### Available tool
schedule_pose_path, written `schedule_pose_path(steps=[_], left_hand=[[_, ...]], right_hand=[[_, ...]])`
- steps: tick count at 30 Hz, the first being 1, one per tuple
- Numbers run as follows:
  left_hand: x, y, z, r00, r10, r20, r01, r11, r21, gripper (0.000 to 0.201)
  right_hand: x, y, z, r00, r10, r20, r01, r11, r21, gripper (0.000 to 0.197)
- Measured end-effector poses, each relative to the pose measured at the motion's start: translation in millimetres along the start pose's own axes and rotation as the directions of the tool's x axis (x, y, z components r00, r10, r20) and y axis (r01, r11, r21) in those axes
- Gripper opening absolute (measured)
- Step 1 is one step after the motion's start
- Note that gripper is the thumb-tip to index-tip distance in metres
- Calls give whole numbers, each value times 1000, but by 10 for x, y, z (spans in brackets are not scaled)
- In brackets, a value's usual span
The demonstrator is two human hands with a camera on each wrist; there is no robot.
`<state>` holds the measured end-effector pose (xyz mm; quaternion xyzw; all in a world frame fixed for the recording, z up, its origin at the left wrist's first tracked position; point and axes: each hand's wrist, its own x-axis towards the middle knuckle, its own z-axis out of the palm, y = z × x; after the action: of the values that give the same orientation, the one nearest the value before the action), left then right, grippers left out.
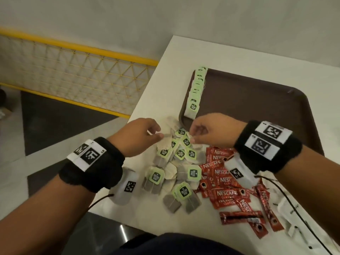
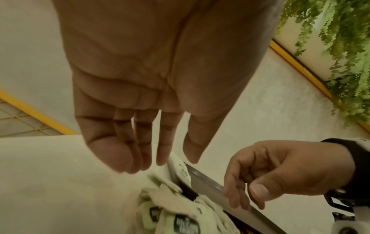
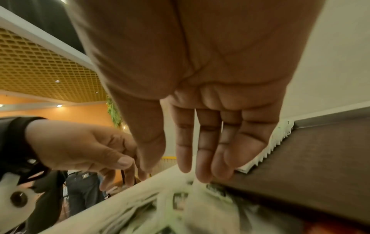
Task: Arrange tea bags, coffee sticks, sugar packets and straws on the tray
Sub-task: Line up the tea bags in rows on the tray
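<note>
Above the loose tea bags (image 1: pixel 176 162) both hands hover — left hand (image 1: pixel 139 137), right hand (image 1: pixel 211 132); fingers relaxed, holding nothing.

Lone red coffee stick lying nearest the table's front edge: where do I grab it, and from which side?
Probably pinch the red coffee stick across its narrow width near the middle, coming straight down from above. It lies flat on the white table, apart from the sachet pile, with both long edges exposed; its right end runs under other sticks.
</note>
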<state>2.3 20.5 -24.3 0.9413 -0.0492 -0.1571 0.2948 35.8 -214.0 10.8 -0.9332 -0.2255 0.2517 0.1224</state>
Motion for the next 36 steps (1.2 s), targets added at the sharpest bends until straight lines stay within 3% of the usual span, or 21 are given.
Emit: schedule_pose_path(steps=[6, 9, 13, 18, 22, 26, 30, 33, 36], left_hand=[[-162, -21, 163, 978, -182, 105, 175, 982, 70, 48], [-252, 26, 178, 964, -220, 152, 202, 972, 122, 56], [-368, 49, 201, 956, -185, 229, 115, 950, 290, 58], [-410, 23, 285, 954, -120, 274, 8, 926, 379, 54], [-405, 7, 356, 959, -78, 274, -33, 924, 382, 45], [-414, -34, 306, 965, -19, 261, -40, 976, 216, 32], [-422, 61, 56, 975, 111, 190, -101, 993, -60, 26], [-331, 103, -34, 979, 189, 73, -149, 915, -375, 27], [-186, 168, -1, 987, 159, 0, -132, 819, -559, 32]], right_hand=[[-65, -145, 257, 996, -75, 51, 78, 996, -50, 31], [-67, -238, 347, 987, -132, 88, 142, 983, -114, 34], [-133, -255, 459, 983, -125, 136, 149, 970, -190, 40], [-185, -237, 507, 987, -65, 144, 114, 925, -362, 39], [-168, -225, 542, 992, -65, 111, 100, 932, -347, 31], [-149, -187, 544, 993, -93, 77, 109, 965, -238, 20], [-163, -137, 430, 995, -94, 46, 93, 995, 16, 13], [-140, -108, 305, 987, -157, -27, 159, 978, 137, 19], [-124, -101, 165, 977, -206, -58, 214, 930, 298, 18]])
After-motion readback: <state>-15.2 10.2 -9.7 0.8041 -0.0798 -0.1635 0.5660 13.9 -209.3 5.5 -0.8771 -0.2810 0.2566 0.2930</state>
